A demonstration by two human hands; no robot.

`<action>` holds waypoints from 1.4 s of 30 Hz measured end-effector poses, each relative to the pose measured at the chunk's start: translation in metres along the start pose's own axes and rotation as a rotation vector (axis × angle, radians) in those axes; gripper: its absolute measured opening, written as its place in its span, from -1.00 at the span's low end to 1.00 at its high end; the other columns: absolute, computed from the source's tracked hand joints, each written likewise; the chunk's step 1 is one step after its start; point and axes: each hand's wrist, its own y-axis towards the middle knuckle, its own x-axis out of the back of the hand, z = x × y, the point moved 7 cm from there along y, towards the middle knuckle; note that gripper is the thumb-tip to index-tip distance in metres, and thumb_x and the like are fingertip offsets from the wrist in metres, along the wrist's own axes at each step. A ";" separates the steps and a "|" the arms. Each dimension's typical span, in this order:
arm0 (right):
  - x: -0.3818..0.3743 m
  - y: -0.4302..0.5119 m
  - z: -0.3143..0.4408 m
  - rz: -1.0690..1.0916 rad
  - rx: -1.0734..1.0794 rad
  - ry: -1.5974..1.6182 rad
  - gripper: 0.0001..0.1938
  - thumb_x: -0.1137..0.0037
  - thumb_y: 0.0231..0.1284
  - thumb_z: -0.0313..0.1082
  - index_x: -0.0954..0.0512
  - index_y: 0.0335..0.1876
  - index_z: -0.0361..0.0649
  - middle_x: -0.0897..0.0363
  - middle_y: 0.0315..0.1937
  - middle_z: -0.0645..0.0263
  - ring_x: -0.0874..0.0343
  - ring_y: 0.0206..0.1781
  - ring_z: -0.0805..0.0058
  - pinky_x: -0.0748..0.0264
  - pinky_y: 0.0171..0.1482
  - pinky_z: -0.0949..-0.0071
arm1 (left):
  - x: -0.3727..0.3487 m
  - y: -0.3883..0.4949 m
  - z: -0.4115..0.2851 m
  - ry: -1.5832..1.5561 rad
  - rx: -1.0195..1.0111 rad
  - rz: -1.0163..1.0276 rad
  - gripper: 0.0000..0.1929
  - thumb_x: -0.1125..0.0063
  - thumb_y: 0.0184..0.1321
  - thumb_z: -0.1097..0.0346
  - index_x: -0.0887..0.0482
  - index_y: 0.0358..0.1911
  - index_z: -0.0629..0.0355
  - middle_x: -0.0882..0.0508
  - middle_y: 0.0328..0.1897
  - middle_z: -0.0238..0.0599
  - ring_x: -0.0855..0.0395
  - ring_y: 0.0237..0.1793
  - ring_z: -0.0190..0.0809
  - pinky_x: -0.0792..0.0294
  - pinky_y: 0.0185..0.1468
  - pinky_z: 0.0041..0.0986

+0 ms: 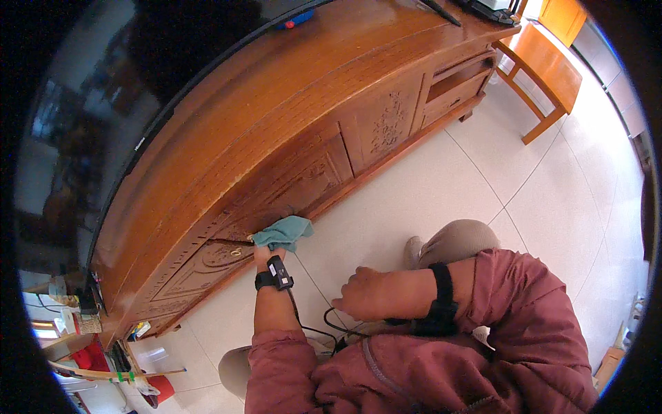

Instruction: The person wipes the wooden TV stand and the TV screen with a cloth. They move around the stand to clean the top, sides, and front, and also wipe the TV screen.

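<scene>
My left hand (265, 254) is pressed with a teal cloth (283, 233) against the front of a carved wooden cabinet (305, 178). The cloth drapes over the fingers, so most of that hand is hidden. Just beside it is a cabinet door with a small ring-shaped brass pull (236, 252). A black strapped device (279, 272) sits on the left wrist, with a black cable running from it. My right hand (357, 296) is curled in front of my body, over the floor and near my knee, with nothing visible in it.
A large Hisense television (103, 103) stands on the cabinet top. A blue and red object (297, 20) lies by its edge. An orange wooden stool (556, 72) stands past the cabinet's far end. Bags and a red item (163, 388) are at lower left. The floor (465, 181) is pale tile.
</scene>
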 end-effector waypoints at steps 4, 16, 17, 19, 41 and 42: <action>0.004 -0.002 0.006 -0.104 0.039 -0.038 -0.63 -0.12 0.16 -0.23 -0.53 0.07 -0.18 -0.67 -0.28 0.13 -0.67 -0.17 0.14 -0.53 -0.09 0.14 | -0.078 -0.043 0.004 0.633 -0.250 0.416 -0.72 -0.02 0.25 0.22 -0.71 -0.17 0.26 -0.76 -0.21 -0.15 -0.70 -0.32 -0.07 -0.55 -0.27 -0.23; 0.010 -0.003 -0.011 0.044 -0.105 -0.003 -0.63 -0.15 0.22 -0.15 -0.54 0.07 -0.15 -0.70 -0.22 0.11 -0.69 -0.07 0.11 -0.56 -0.09 0.07 | -0.274 -0.107 0.102 0.176 0.174 0.463 -0.72 -0.11 0.29 0.27 -0.66 -0.07 0.33 -0.71 0.01 -0.08 -0.63 0.01 -0.01 -0.49 0.10 -0.17; 0.012 -0.002 -0.014 0.047 -0.130 -0.017 -0.62 -0.16 0.21 -0.14 -0.53 0.08 -0.14 -0.70 -0.20 0.11 -0.68 -0.05 0.11 -0.56 -0.08 0.07 | -0.276 -0.114 0.098 0.160 0.172 0.442 -0.72 -0.11 0.29 0.27 -0.66 -0.06 0.33 -0.70 0.01 -0.07 -0.62 0.02 -0.01 -0.48 0.11 -0.16; 0.017 -0.002 -0.019 0.046 -0.151 -0.027 -0.62 -0.16 0.22 -0.14 -0.53 0.08 -0.14 -0.70 -0.16 0.11 -0.68 -0.03 0.12 -0.56 -0.06 0.08 | -0.284 -0.126 0.083 0.103 0.179 0.481 -0.72 -0.11 0.30 0.27 -0.64 -0.05 0.33 -0.69 0.03 -0.07 -0.61 0.05 -0.01 -0.47 0.13 -0.16; 0.016 -0.012 0.006 -0.097 0.036 -0.052 -0.74 -0.07 0.12 -0.36 -0.62 -0.10 -0.22 -0.72 -0.25 0.10 -0.70 -0.11 0.09 -0.56 -0.12 0.07 | -0.202 -0.218 -0.110 0.958 -0.609 0.248 -0.66 -0.12 -0.10 0.53 -0.62 -0.14 0.31 -0.67 -0.19 -0.24 -0.59 -0.23 -0.21 -0.45 -0.11 -0.44; 0.012 -0.012 0.009 -0.109 0.058 -0.069 -0.75 -0.08 0.10 -0.37 -0.62 -0.11 -0.22 -0.72 -0.27 0.10 -0.71 -0.13 0.09 -0.56 -0.13 0.08 | -0.207 -0.213 -0.103 0.837 -0.521 0.233 -0.65 -0.09 -0.13 0.54 -0.62 -0.15 0.32 -0.67 -0.20 -0.24 -0.60 -0.23 -0.21 -0.45 -0.12 -0.44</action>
